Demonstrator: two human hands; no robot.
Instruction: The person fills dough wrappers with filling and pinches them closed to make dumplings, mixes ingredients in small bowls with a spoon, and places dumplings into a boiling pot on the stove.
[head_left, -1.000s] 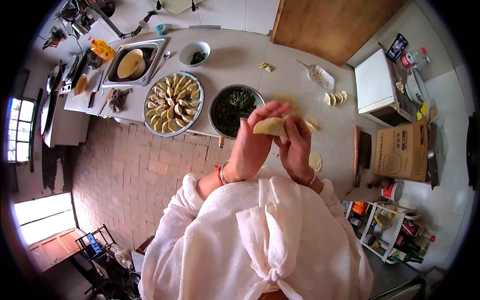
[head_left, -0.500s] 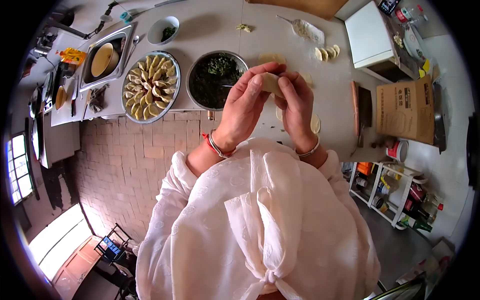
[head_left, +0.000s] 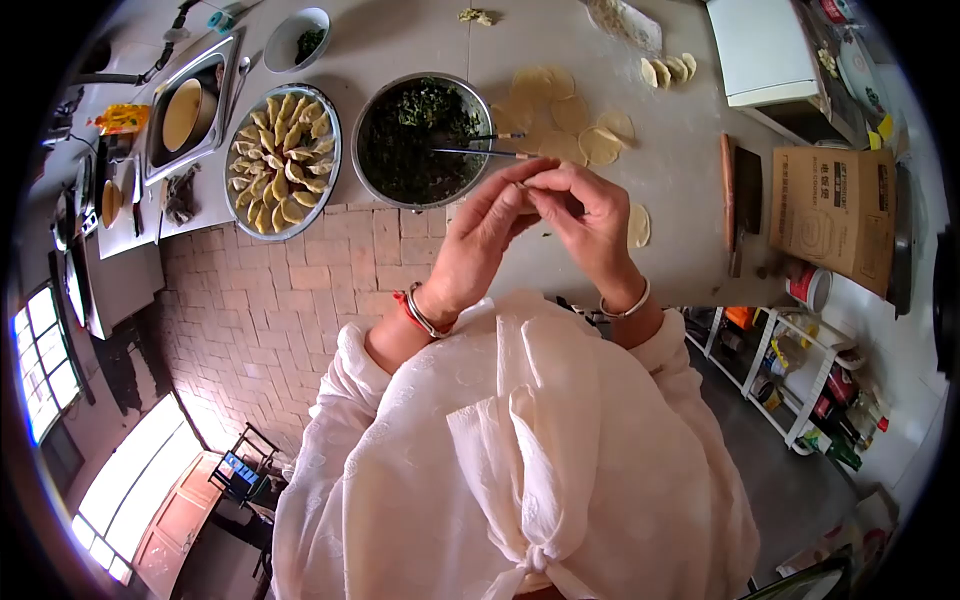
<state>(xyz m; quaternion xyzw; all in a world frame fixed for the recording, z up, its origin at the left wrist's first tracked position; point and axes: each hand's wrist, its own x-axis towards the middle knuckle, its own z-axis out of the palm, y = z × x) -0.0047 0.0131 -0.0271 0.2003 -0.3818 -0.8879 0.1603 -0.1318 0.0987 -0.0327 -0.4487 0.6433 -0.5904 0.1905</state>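
My left hand (head_left: 476,245) and my right hand (head_left: 592,222) meet over the near edge of the table, fingertips and thumbs pinched together. Between them they hold a dumpling, almost wholly hidden by the fingers. Just beyond my left hand is a metal bowl (head_left: 362,172) of chopped green filling, with chopsticks (head_left: 480,152) resting in it. Several round dumpling wrappers (head_left: 570,114) lie flat beyond my hands, some overlapping. One more wrapper (head_left: 638,226) lies right of my right hand. A round tray (head_left: 331,120) of folded dumplings (head_left: 268,160) stands left of the bowl.
A small bowl (head_left: 283,50) with some greens stands at the back left, near the sink (head_left: 220,80). Stacked wrappers (head_left: 668,70) and a floured scoop (head_left: 625,25) lie at the back right. A rolling pin (head_left: 728,190) and a cardboard box (head_left: 832,210) are at right.
My hands have come a little lower and closer together, and my right fingers now fold over the dumpling. Its pale dough showed earlier and is now mostly covered. The view has shifted slightly.
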